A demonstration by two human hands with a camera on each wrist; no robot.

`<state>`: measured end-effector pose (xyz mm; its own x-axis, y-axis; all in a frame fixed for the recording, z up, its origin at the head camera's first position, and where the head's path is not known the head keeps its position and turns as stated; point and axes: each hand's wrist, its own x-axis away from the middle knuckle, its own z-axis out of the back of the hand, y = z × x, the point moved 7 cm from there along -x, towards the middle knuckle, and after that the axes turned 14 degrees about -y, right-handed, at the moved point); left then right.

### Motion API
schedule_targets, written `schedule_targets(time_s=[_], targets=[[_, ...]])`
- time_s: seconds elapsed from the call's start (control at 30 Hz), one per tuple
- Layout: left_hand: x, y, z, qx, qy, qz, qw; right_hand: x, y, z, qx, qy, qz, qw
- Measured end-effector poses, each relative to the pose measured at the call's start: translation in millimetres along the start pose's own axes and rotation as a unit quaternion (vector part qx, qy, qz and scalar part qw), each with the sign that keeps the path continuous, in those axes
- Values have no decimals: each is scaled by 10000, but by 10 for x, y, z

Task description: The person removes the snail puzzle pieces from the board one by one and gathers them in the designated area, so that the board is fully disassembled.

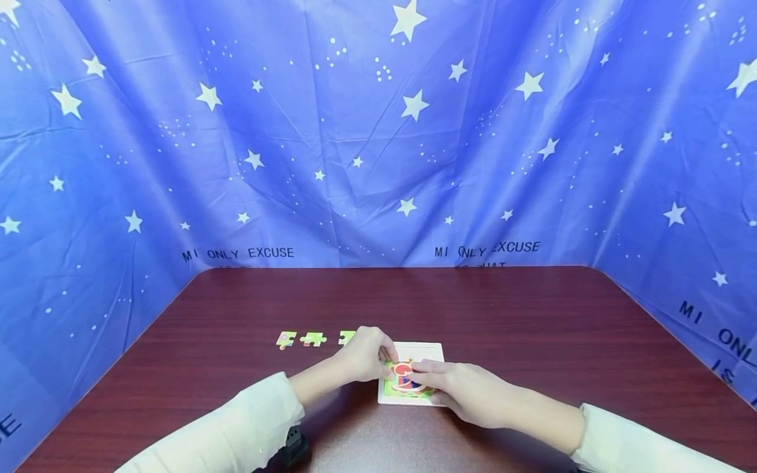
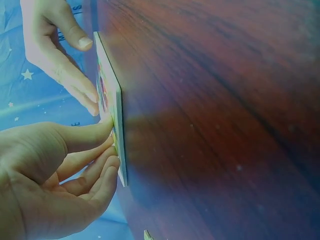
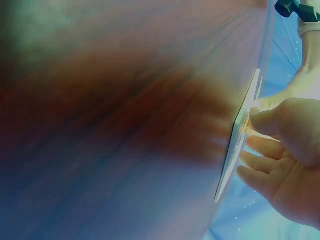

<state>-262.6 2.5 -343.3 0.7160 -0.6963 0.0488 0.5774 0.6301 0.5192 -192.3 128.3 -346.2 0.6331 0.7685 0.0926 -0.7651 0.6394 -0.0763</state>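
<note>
A white puzzle board (image 1: 411,345) lies on the table with a partly filled picture (image 1: 405,384) of a red and blue figure on green. My left hand (image 1: 369,355) is at the board's left side, its thumb and curled fingers pinching a green puzzle piece (image 2: 115,136) against the board; the fingers hide most of this piece. From the right, my right hand (image 1: 473,391) reaches over the board. Its fairly straight fingers (image 3: 257,162) rest on the picture, and its thumb is near the lower right edge.
Left of the board, loose puzzle pieces lie in a row: a pink and green one (image 1: 286,339), a green one (image 1: 313,339) and another (image 1: 346,337) partly behind my left hand. A blue star-patterned curtain (image 1: 355,131) hangs around the dark red table (image 1: 508,315).
</note>
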Motion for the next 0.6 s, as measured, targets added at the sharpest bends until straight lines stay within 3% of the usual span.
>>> schedule_targets(time_s=[0.17,0.6], targets=[[-12,4,7,114,-10,-13,9999,-43,-17,-25,62,-3,131,9999],[-29,-23,-45,-21,-244,334,9991,-39,-47,-52,210,314,324,9988]])
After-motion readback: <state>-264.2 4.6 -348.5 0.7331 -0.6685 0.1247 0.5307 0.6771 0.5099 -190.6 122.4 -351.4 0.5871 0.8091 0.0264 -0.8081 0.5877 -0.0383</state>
